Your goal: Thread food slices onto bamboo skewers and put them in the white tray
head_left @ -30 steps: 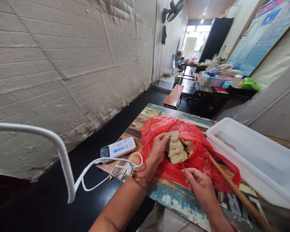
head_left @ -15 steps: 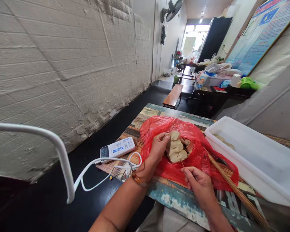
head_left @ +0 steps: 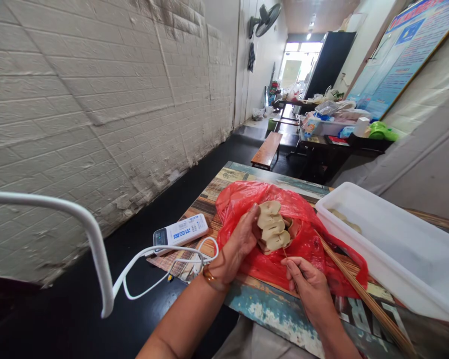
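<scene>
Several pale beige, round, thin slices (head_left: 272,224) sit overlapping in a row on a thin wooden skewer (head_left: 285,253). My right hand (head_left: 307,280) pinches the skewer's lower end between thumb and fingers. Beside the slices' left edge is my left hand (head_left: 245,233), thumb raised and fingers loosely apart; some fingertips are hidden behind the slices. Under both lies an opened red plastic bag (head_left: 232,199) with more slices inside. A bundle of bare skewers (head_left: 362,291) rests across the bag's right side.
A white plastic tub (head_left: 396,234) with a few slices at its far left end stands right of the bag. On the left of the patterned table (head_left: 254,304) lie a white power bank (head_left: 181,232) and a white cable (head_left: 142,294). Beyond is a wooden bench (head_left: 267,148).
My left hand has loosened its pinch on the top slice and shifted slightly down, its thumb now raised beside the row. My right hand still holds the skewer.
</scene>
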Available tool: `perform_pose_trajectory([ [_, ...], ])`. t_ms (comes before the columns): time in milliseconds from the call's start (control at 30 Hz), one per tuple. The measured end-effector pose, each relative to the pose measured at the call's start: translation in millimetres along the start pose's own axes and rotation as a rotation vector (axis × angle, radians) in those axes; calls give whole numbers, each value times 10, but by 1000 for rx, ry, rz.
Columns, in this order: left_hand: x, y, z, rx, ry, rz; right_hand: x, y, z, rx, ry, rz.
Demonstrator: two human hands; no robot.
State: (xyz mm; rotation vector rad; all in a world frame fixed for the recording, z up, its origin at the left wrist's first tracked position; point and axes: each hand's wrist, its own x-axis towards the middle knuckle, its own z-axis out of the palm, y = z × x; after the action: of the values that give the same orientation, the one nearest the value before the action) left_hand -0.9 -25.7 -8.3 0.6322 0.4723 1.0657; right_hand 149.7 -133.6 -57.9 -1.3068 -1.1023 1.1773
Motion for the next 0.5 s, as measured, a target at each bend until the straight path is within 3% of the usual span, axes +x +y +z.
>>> perform_pose_trajectory([
  [200, -52, -47, 68, 58, -178, -75, 30, -15, 46, 48, 80, -33],
  [500, -51, -139, 106, 101, -76, -171, 130, -36, 220, 26, 197, -120],
])
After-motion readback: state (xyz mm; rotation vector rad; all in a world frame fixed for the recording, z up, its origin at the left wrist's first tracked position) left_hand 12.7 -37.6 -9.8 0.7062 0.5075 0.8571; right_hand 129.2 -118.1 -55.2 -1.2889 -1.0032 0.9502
